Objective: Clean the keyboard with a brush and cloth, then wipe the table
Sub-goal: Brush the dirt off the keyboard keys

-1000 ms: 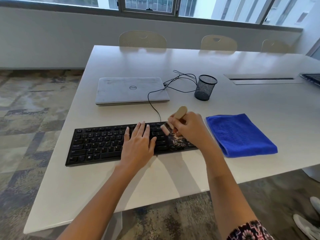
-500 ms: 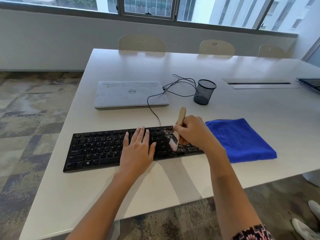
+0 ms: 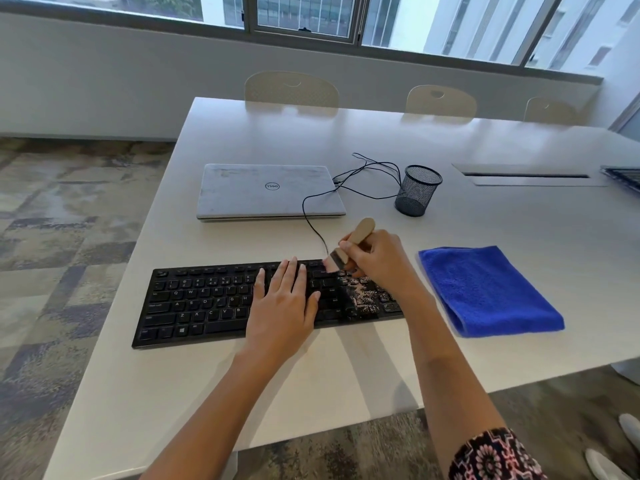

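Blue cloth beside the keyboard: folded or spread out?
Folded. The blue cloth lies as a thick rectangle with a doubled, rounded edge along its near side, right of the keyboard.

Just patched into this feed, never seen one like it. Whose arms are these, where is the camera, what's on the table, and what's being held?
No machine here: these are a person's bare arms, filmed by a camera worn on their head, looking down. The left hand lies flat on the black keyboard, fingers straight. The right hand grips a wooden-handled brush, bristles at the keyboard's far edge, next to dusty keys. Also on the white table: a folded blue cloth, a closed laptop, a mesh cup and a black cable.
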### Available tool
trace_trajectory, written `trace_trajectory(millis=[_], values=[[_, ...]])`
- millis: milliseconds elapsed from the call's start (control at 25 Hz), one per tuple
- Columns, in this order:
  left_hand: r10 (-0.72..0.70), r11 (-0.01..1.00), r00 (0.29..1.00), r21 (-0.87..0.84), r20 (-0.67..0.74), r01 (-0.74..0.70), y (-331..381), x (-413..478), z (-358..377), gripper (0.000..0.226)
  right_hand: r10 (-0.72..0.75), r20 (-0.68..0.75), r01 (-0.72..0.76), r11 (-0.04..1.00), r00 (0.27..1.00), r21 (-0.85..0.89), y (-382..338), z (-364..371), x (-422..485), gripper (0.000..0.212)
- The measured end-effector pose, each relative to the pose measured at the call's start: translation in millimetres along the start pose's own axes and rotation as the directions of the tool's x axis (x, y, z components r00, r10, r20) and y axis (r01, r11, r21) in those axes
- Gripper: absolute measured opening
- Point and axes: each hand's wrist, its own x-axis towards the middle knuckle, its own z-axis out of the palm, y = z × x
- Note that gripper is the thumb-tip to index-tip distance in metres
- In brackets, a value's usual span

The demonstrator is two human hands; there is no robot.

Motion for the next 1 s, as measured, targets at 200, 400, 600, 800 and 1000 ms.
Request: trace_trajectory(millis=[200, 400, 600, 800, 1000], values=[[-0.001, 1.0, 1.0, -0.001, -0.002, 0.001, -0.3, -0.2, 0.8, 0.069, 0.04, -0.07, -0.043, 0.998, 0.997, -0.041, 7.1, -28.7, 8.3, 0.02], [-0.002, 1.0, 1.0, 0.003, 0.0, 0.002, -0.2, -0.2, 1.4, 0.069, 0.011, -0.019, -0.009, 0.995, 1.0, 0.103, -9.7, -10.3, 12.9, 0.022], [0.002, 1.0, 1.0, 0.012, 0.0, -0.002, -0.5, -0.5, 0.2, 0.068, -0.009, 0.061, 0.009, 1.0, 0.998, -0.006, -7.8, 5.8, 12.8, 0.023], [0.004, 1.0, 1.0, 0.012, 0.0, -0.004, -1.0, -0.6, 1.8, 0.069, 0.064, -0.026, -0.068, 0.973, 0.998, -0.219, 11.4, -27.0, 18.1, 0.018], [0.004, 1.0, 1.0, 0.01, 0.004, -0.004, -1.1, -1.0, 2.4, 0.07, 0.001, -0.062, -0.01, 0.99, 0.998, -0.143, -2.6, -12.7, 15.1, 0.024]])
